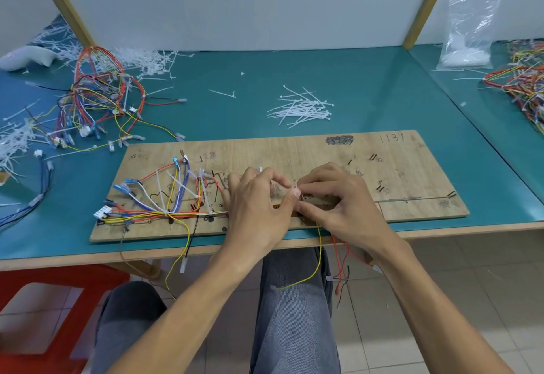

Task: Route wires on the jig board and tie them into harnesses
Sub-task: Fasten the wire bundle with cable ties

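Knees in jeans (294, 314) fill bottom centre. Mid-frame above them, our left grip (259, 197) and right grip (332, 197) both look pinched on a white cable tie (296, 188), at the wire bundle (182, 213) along the jig board (397, 167) lower edge. Risk: the yellow wire (319, 256) dangling off the counter (382, 94) misses the loop, or we cinch off-mark.

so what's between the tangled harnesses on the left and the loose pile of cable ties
In the head view, one stray white cable tie lies on the green mat between the tangled harnesses and the cable tie pile.
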The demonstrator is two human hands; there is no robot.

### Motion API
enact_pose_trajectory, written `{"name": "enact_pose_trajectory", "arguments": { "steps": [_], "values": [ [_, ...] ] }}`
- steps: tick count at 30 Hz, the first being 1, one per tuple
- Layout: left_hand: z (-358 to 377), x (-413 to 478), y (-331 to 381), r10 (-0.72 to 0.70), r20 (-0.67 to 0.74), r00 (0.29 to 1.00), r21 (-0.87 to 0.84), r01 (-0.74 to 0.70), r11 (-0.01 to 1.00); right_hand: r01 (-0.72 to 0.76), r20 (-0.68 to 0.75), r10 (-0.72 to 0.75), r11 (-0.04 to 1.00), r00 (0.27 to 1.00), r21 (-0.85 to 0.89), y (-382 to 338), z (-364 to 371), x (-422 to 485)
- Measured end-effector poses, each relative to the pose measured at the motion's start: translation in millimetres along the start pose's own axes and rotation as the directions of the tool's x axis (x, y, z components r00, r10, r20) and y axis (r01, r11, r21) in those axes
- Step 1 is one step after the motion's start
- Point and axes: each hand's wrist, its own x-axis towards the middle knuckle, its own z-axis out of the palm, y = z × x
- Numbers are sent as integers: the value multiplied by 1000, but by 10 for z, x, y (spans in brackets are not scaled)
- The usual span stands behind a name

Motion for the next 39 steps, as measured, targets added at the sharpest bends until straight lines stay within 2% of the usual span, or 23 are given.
{"name": "enact_pose_trajectory", "arguments": {
  "steps": [5, 9, 12, 14, 16, 20, 25, 27, 31, 34, 39],
  "values": [
    [-75, 104, 60, 60, 34, 998, -17, -60, 998, -11, -15, 11, 999, 1000, 38, 32, 7, -6],
    [-147, 210, 84, 80, 136, 988, -39, -75, 996, -19, -14, 20, 998, 1000, 57, 41, 4, -3],
    [-206, 310, 48, 117, 226, 967, -126, -90, 988, -25, -5, 25, 998, 1000, 58, 35, -5, 14],
    [-205, 322, 55, 151, 244, 958, -106, -129, 986, -45, 11, 45, 998, 999, 48, 32, -3, 26],
    [-168, 314, 68, 168, 233, 958, -110, -145, 983, -67, 46, 66, 997, 997, 27, 33, -13, 40],
    [-122, 327, 109, 199, 83, 977, -218, -177, 960, -80, 115, 79, 997, 990, -2, 21, -38, 58],
    [-61, 262, 149, 225, 31, 974, -256, -210, 944, -142, 46, 140, 989, 989, 34, -20, -56, 60],
    [-3, 290, 170, 187, -6, 982, -288, -181, 940, -101, 68, 101, 995, 993, 5, -35, -51, 49],
    [159, 364, 258, 6, -7, 1000, -444, -8, 896, -26, 134, 30, 999, 991, -33, -19, -65, 51],
    [232, 400, 249, -118, 59, 991, -575, 131, 808, 36, 162, -22, 996, 986, -82, 7, -69, 58],
    [223, 390, 292, -186, 161, 969, -708, 245, 663, 117, 151, -102, 989, 983, -94, 47, -36, 69]
  ]
}}
